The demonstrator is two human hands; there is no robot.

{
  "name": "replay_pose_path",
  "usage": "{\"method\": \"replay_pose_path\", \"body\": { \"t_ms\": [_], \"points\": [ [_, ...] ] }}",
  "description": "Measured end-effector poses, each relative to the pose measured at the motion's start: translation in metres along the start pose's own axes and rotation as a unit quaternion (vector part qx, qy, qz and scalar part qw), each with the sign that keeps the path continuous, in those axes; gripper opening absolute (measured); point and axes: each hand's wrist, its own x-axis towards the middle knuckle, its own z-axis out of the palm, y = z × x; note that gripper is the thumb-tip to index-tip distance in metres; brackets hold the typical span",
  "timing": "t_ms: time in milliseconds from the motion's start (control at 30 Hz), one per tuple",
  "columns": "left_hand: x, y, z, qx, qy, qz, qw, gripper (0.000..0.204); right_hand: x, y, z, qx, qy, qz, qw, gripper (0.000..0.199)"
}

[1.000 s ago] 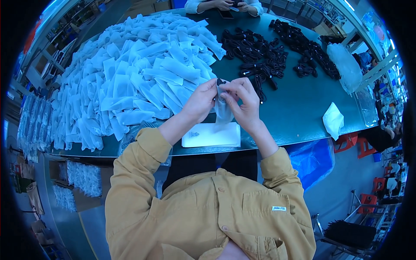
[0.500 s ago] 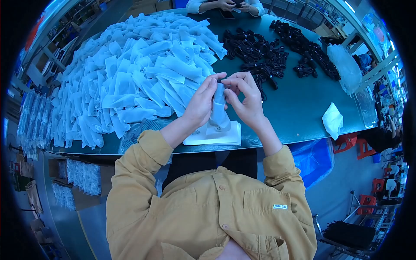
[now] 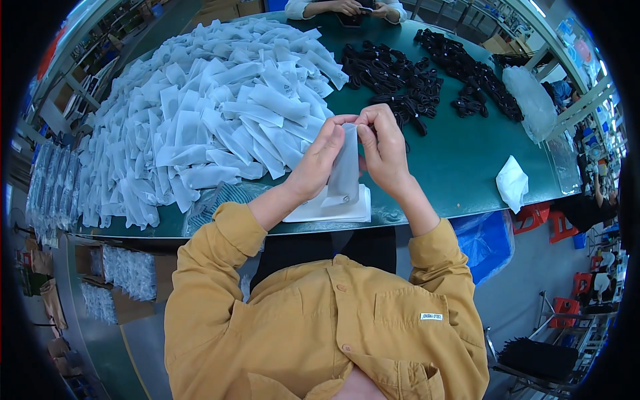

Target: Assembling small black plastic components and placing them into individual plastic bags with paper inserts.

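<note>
A frosted plastic pouch [image 3: 344, 175] hangs between my hands, with something darker showing faintly inside it. My left hand [image 3: 316, 160] is closed on its left side and upper edge. The fingers of my right hand [image 3: 385, 148] pinch the pouch's top right corner. Beneath it, at the table's front edge, lies a stack of flat white pouches [image 3: 320, 212]. A large heap of filled frosted pouches [image 3: 220, 120] spreads to the left of my hands. Beyond my right hand are bundled black cables [image 3: 400, 77].
More black cables [image 3: 473, 73] lie at the far right, beside a clear plastic bag [image 3: 530, 100]. A crumpled white sheet [image 3: 512, 183] rests near the right edge. Across the table are another person's hands [image 3: 360, 8]. A blue-lined bin [image 3: 487, 243] stands below the edge.
The pouch's top has come up between my fingers and its sides now look straighter. My right hand has closed in on the top edge. The heap is unchanged.
</note>
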Motion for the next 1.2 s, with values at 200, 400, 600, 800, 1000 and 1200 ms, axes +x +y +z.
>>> {"method": "replay_pose_path", "body": {
  "t_ms": [200,400,600,800,1000,1200],
  "points": [
    [0.011,0.005,-0.004,0.202,0.022,0.214,0.956,0.047,0.018,-0.014,-0.022,-0.007,-0.074,-0.029,0.997,0.009],
    [0.032,0.023,-0.030,0.347,0.042,0.157,0.924,0.022,0.033,-0.006,-0.022,-0.002,-0.026,-0.026,0.999,0.009],
    [0.052,0.091,-0.117,0.729,0.334,0.435,0.409,0.020,-0.010,0.071,-0.041,-0.234,-0.013,0.093,0.968,0.018],
    [-0.024,0.002,-0.034,0.576,0.060,0.196,0.791,0.018,-0.080,0.121,-0.044,-0.398,-0.147,0.165,0.890,0.036],
    [-0.044,-0.081,0.005,0.562,0.007,0.140,0.815,0.012,-0.105,0.101,-0.046,-0.401,-0.141,0.195,0.884,0.033],
    [-0.044,-0.093,0.008,0.592,0.015,0.120,0.797,0.011,-0.137,0.066,-0.052,-0.287,-0.085,0.209,0.931,0.023]
  ]
}}
